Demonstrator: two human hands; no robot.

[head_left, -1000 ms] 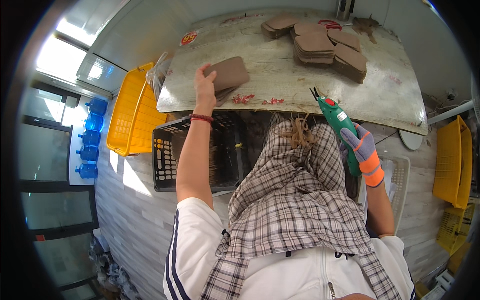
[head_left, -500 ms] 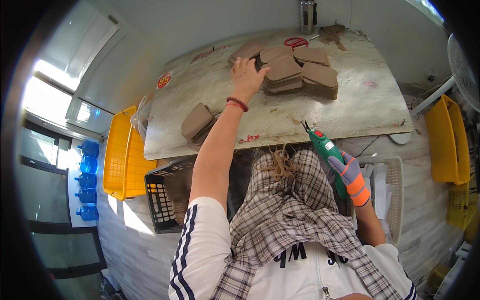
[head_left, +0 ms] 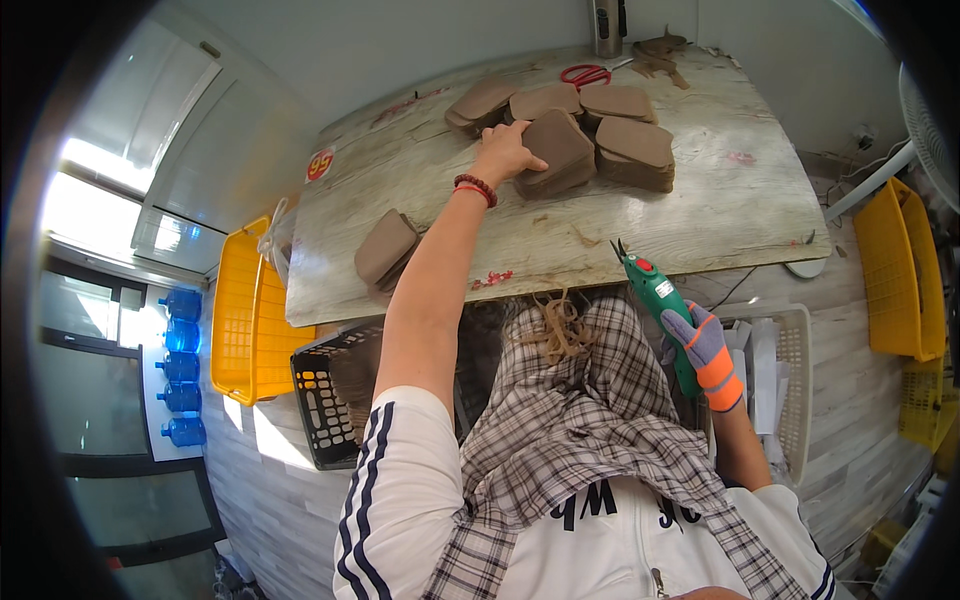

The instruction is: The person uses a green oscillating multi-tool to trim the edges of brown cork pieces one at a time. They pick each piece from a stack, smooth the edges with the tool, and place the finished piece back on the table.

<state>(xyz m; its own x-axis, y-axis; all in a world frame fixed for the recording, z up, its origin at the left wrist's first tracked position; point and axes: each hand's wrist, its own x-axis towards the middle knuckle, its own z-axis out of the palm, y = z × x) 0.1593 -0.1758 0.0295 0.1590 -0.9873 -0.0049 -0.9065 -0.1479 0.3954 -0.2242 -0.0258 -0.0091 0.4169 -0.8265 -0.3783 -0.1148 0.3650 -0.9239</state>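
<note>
Brown leather pieces (head_left: 560, 150) lie stacked far on the tabletop (head_left: 700, 215); my left hand (head_left: 505, 152) rests on one stack, fingers spread (not clenched). My gloved right hand (head_left: 705, 350) grips green electric shears (head_left: 655, 300).

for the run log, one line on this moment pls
left hand on brown stack | right hand holds green cutter | table

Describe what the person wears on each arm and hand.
The left hand is bare, with a dark red beaded bracelet at the wrist; the forearm is bare up to a short white sleeve with dark stripes down its side. The right hand wears a grey work glove with orange fingertips and an orange cuff. Its forearm below the cuff is bare.
</note>
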